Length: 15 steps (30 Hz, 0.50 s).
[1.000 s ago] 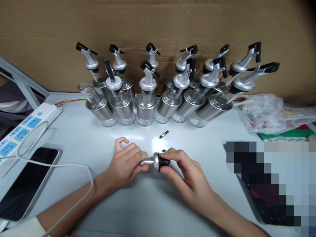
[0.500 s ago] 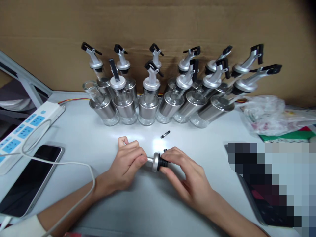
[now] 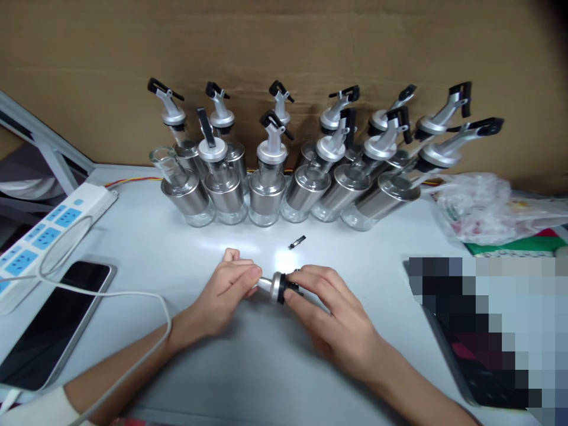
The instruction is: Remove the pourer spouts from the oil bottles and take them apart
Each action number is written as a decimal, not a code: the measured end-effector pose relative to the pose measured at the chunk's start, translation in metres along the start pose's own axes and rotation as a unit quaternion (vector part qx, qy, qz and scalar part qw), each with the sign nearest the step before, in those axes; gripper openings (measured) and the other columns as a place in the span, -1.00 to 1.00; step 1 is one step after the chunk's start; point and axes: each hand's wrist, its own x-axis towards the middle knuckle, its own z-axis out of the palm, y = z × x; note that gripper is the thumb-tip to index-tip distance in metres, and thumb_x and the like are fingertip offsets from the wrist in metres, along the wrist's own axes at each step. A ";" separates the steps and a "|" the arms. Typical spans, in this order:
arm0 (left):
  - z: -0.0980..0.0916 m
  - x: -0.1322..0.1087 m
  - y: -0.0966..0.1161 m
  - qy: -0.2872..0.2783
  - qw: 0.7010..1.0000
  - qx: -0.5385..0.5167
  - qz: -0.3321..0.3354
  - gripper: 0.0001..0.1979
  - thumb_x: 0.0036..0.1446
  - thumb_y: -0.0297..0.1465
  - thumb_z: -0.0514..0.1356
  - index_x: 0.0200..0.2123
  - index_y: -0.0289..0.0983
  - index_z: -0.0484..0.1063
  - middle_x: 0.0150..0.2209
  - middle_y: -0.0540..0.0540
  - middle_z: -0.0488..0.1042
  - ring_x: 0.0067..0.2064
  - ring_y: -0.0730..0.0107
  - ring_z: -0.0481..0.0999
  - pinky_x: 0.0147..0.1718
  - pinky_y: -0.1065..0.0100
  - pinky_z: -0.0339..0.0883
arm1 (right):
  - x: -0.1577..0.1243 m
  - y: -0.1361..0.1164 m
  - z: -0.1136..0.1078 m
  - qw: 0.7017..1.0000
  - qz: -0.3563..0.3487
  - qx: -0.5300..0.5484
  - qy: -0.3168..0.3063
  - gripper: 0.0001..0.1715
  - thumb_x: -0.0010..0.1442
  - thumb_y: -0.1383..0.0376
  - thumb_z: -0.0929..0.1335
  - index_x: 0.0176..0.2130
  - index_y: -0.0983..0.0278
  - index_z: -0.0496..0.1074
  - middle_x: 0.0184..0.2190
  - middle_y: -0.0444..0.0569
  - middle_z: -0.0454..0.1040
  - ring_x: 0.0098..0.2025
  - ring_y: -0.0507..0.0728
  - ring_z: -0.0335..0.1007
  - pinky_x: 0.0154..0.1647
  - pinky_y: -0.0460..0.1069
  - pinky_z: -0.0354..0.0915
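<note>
Between my hands lies a silver pour spout stopper (image 3: pixel 276 287) with a black ribbed plug, held sideways above the table. My left hand (image 3: pixel 228 291) is closed round its narrow silver spout end, which the fingers partly hide. The thumb and fingers of my right hand (image 3: pixel 339 316) grip the black plug from the other side. Just beyond my hands, a small black and silver part (image 3: pixel 297 242) rests on the table. Farther back stands an open-necked glass bottle (image 3: pixel 186 192) with a steel sleeve and no spout on it.
Two rows of spouted bottles (image 3: pixel 267 198) stand along the cardboard wall (image 3: pixel 248 41). On the left are a power strip (image 3: pixel 44 236), a phone (image 3: pixel 57 322) and a white cable (image 3: pixel 133 293) crossing over my left forearm. A plastic bag (image 3: pixel 483 207) lies at right, beside a dark device.
The stopper has shifted slightly left and turned a little. My right fingers have closed in farther over the black plug, and my left thumb has moved up along the spout.
</note>
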 end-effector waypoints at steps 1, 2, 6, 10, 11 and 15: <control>0.000 0.000 -0.001 0.003 1.000 0.013 0.017 -0.52 0.35 -0.28 -0.19 -0.63 -0.28 0.06 -0.64 0.09 0.18 -0.56 0.53 0.09 -0.34 0.30 0.03 | 0.001 0.000 0.000 1.000 -0.001 -0.012 0.005 -0.71 0.19 0.52 0.23 -0.17 0.19 0.35 -0.25 0.02 0.46 -0.21 0.13 0.33 -0.24 0.06 0.36; -0.001 0.000 -0.002 0.010 0.998 0.033 0.043 -0.54 0.35 -0.30 -0.19 -0.61 -0.28 0.09 -0.62 0.08 0.20 -0.54 0.52 0.12 -0.33 0.30 0.03 | 0.001 0.000 -0.001 1.000 0.000 -0.016 0.005 -0.70 0.17 0.53 0.23 -0.19 0.19 0.35 -0.25 0.02 0.46 -0.21 0.13 0.33 -0.24 0.06 0.36; -0.002 0.000 -0.009 0.052 0.970 0.159 0.178 -0.64 0.35 -0.30 -0.17 -0.45 -0.28 0.23 -0.56 0.04 0.27 -0.50 0.49 0.21 -0.30 0.29 0.06 | 0.000 -0.002 -0.003 0.997 0.042 0.062 0.003 -0.66 0.11 0.53 0.27 -0.13 0.23 0.30 -0.18 0.07 0.42 -0.15 0.14 0.33 -0.19 0.07 0.36; -0.001 -0.001 -0.015 0.080 0.952 0.203 0.215 -0.69 0.35 -0.29 -0.16 -0.36 -0.28 0.24 -0.53 0.03 0.32 -0.49 0.49 0.26 -0.27 0.28 0.10 | -0.001 -0.006 -0.004 0.981 0.142 0.130 0.031 -0.68 0.15 0.43 0.31 -0.07 0.27 0.25 -0.22 0.04 0.42 -0.16 0.11 0.37 -0.18 0.02 0.36; -0.001 -0.002 -0.016 0.086 0.952 0.202 0.215 -0.70 0.35 -0.29 -0.16 -0.34 -0.27 0.24 -0.52 0.03 0.33 -0.49 0.49 0.27 -0.26 0.28 0.11 | -0.001 -0.006 -0.004 0.977 0.165 0.131 0.032 -0.73 0.17 0.41 0.31 -0.10 0.26 0.27 -0.25 0.01 0.43 -0.20 0.09 0.39 -0.20 -0.01 0.36; 0.000 -0.003 -0.017 0.102 0.953 0.193 0.212 -0.71 0.35 -0.28 -0.17 -0.29 -0.26 0.25 -0.45 0.00 0.41 -0.45 0.48 0.33 -0.21 0.26 0.14 | 0.001 -0.006 -0.004 0.966 0.212 0.145 0.006 -0.90 0.21 0.35 0.30 -0.21 0.27 0.33 -0.36 -0.06 0.47 -0.32 0.03 0.43 -0.29 -0.08 0.36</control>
